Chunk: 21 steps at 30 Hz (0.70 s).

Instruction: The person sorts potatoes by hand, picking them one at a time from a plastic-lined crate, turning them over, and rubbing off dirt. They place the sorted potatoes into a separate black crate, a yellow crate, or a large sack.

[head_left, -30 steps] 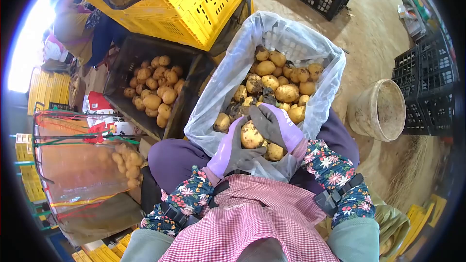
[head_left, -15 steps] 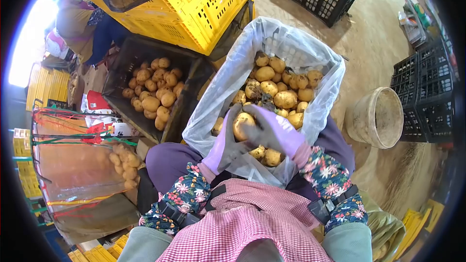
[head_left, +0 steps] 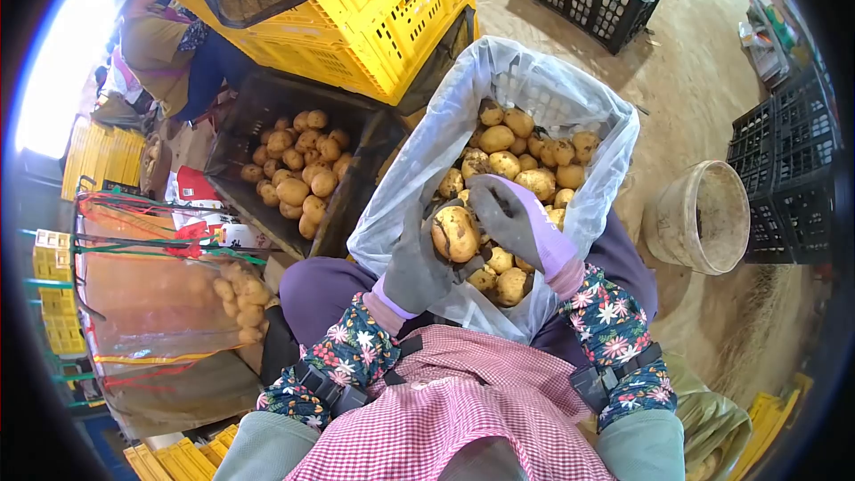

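Observation:
My left hand (head_left: 417,254), in a purple glove with a dark grey coated palm, is closed around a potato (head_left: 455,233) with dirt marks on its skin. It holds the potato over the near part of a crate lined with clear plastic (head_left: 392,200). My right hand (head_left: 506,218), gloved the same way, is just right of that potato, fingers extended and bent slightly, with nothing visible in them. Beneath and beyond both hands, loose potatoes (head_left: 535,183) lie in the lined crate, some smeared with dark soil.
Left of the lined crate stands a dark crate (head_left: 233,147) of potatoes. Behind are a yellow crate (head_left: 392,36) and a black crate (head_left: 583,0). At right are a pale bucket (head_left: 699,218) and stacked black crates (head_left: 784,169). A mesh sack (head_left: 169,303) and a seated person (head_left: 160,53) are at left.
The potato has come nearer my body in my left hand, which has turned palm up. My right hand has drawn slightly away from it. The view has shifted slightly.

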Each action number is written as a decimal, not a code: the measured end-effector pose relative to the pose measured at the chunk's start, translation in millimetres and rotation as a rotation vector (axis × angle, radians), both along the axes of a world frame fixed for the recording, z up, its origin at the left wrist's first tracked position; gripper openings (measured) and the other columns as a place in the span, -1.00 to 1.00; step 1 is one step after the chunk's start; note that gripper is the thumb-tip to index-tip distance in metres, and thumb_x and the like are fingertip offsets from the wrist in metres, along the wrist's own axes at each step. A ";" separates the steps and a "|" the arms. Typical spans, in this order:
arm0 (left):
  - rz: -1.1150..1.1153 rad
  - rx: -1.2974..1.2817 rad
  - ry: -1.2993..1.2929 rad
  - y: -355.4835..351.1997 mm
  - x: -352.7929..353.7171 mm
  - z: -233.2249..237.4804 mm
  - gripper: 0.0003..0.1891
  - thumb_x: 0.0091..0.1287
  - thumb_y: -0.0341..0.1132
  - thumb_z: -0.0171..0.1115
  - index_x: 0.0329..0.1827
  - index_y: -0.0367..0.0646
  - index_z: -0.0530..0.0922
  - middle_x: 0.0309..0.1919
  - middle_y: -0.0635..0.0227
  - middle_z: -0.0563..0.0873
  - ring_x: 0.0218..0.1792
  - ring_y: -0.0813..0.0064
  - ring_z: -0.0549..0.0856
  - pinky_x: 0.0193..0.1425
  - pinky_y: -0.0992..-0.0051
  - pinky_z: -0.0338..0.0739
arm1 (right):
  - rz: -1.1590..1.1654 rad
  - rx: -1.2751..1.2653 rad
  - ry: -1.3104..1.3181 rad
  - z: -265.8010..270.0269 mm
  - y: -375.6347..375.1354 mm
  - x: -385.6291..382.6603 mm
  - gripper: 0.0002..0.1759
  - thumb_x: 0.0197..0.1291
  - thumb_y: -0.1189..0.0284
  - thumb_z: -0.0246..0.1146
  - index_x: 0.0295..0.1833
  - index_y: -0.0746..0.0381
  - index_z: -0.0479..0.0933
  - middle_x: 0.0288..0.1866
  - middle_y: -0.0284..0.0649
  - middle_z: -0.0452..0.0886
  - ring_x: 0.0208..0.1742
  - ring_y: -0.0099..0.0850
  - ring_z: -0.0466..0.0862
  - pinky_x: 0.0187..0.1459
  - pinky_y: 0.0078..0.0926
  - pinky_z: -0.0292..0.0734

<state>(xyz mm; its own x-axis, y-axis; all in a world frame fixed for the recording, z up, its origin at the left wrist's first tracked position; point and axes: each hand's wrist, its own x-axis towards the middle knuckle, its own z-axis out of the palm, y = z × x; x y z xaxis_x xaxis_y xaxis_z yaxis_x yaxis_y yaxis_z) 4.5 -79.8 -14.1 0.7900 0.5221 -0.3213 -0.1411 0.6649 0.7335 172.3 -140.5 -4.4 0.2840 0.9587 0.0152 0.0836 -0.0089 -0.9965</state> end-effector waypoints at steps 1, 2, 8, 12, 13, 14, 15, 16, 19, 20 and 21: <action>-0.015 0.351 0.104 0.1 -0.1 -2.9 -0.37 0.47 0.21 -0.17 0.39 -0.05 0.29 0.18 0.31 0.54 0.14 0.29 0.58 0.19 0.35 0.55 | 0.001 0.002 0.004 0.5 1.0 2.2 -0.59 0.34 0.23 0.18 0.07 0.36 0.50 -0.21 -0.15 0.62 -0.23 -0.42 0.63 -0.20 -0.51 0.53; -0.015 0.352 0.108 1.5 -1.3 -1.4 -0.37 0.47 0.21 -0.17 0.39 -0.05 0.29 0.18 0.31 0.54 0.14 0.29 0.58 0.19 0.35 0.55 | -0.027 0.051 -0.371 1.3 2.6 7.1 -0.54 0.28 0.21 0.22 0.11 0.36 0.49 -0.10 -0.07 0.61 -0.09 -0.29 0.61 -0.06 -0.39 0.52; 0.069 0.559 0.058 -9.0 6.1 17.5 -0.52 0.55 -0.07 -0.15 0.42 -0.11 0.22 0.16 0.32 0.54 0.16 0.36 0.58 0.17 0.29 0.57 | 0.101 0.039 -0.810 -16.3 -8.2 -16.2 -0.38 0.19 0.16 0.31 0.23 0.36 0.45 0.02 -0.04 0.63 0.03 -0.16 0.64 0.10 -0.34 0.50; 0.160 -0.114 0.029 -2.4 -1.5 -3.7 -0.44 0.46 0.15 -0.13 0.26 -0.13 0.41 0.06 0.18 0.63 -0.02 0.24 0.65 -0.08 0.39 0.60 | 0.021 -0.192 0.504 1.7 -2.0 2.6 -0.68 0.43 0.45 0.07 0.17 0.40 0.48 -0.02 -0.19 0.65 0.05 -0.52 0.61 0.12 -0.53 0.50; 0.158 -0.066 0.039 -1.7 -4.9 -7.5 -0.41 0.44 0.18 -0.11 0.23 -0.14 0.43 0.04 0.16 0.64 -0.05 0.21 0.67 -0.11 0.40 0.63 | 0.023 -0.191 0.501 -3.5 -2.5 4.4 -0.68 0.43 0.45 0.07 0.17 0.40 0.48 -0.02 -0.19 0.65 0.05 -0.52 0.61 0.12 -0.53 0.50; 0.166 -0.063 0.032 1.3 -5.7 -6.1 -0.41 0.44 0.18 -0.11 0.23 -0.14 0.43 0.04 0.16 0.64 -0.05 0.21 0.67 -0.11 0.40 0.63 | -0.022 -0.173 0.309 -8.3 -1.6 6.6 -0.69 0.42 0.47 0.07 0.16 0.41 0.48 -0.03 -0.19 0.65 0.05 -0.50 0.62 0.12 -0.53 0.50; 0.166 -0.251 0.032 6.5 -5.9 -4.2 -0.37 0.41 0.23 -0.09 0.23 -0.15 0.44 0.03 0.14 0.64 -0.06 0.18 0.67 -0.15 0.37 0.65 | -0.064 -0.152 0.117 -11.2 0.2 7.7 -0.70 0.41 0.49 0.06 0.14 0.41 0.49 -0.04 -0.18 0.65 0.05 -0.48 0.62 0.12 -0.52 0.50; 0.163 -0.440 0.033 10.1 -6.8 -2.5 -0.33 0.39 0.27 -0.08 0.22 -0.16 0.44 0.02 0.12 0.65 -0.06 0.15 0.68 -0.18 0.35 0.67 | -0.093 -0.141 0.247 -13.1 -0.9 6.6 -0.69 0.39 0.49 0.06 0.15 0.42 0.48 -0.06 -0.21 0.66 0.04 -0.48 0.62 0.14 -0.50 0.50; 0.041 -0.558 -0.176 7.8 -8.2 21.6 -0.36 0.45 0.24 -0.17 0.30 -0.12 0.38 -0.06 0.07 0.69 -0.22 0.18 0.73 -0.30 0.40 0.70 | -0.036 -0.238 0.105 5.8 -1.3 9.5 -0.66 0.34 0.49 0.12 0.17 0.40 0.47 0.00 -0.24 0.64 0.05 -0.48 0.61 0.15 -0.51 0.48; -0.065 -0.532 -0.300 12.3 -12.8 6.9 -0.33 0.42 0.26 -0.17 0.31 -0.12 0.37 0.02 0.07 0.65 -0.11 0.21 0.71 -0.14 0.40 0.70 | 0.064 -0.019 0.134 -15.2 -4.3 11.4 -0.50 0.21 0.38 0.25 0.24 0.34 0.43 0.14 -0.15 0.57 0.16 -0.37 0.56 0.22 -0.40 0.42; -0.058 -0.532 -0.302 13.4 -15.0 -5.9 -0.33 0.42 0.26 -0.17 0.31 -0.12 0.37 0.02 0.07 0.65 -0.11 0.21 0.71 -0.14 0.40 0.70 | 0.071 -0.020 0.134 -7.1 -2.4 5.9 -0.50 0.21 0.38 0.25 0.24 0.34 0.43 0.14 -0.15 0.57 0.16 -0.37 0.56 0.22 -0.40 0.42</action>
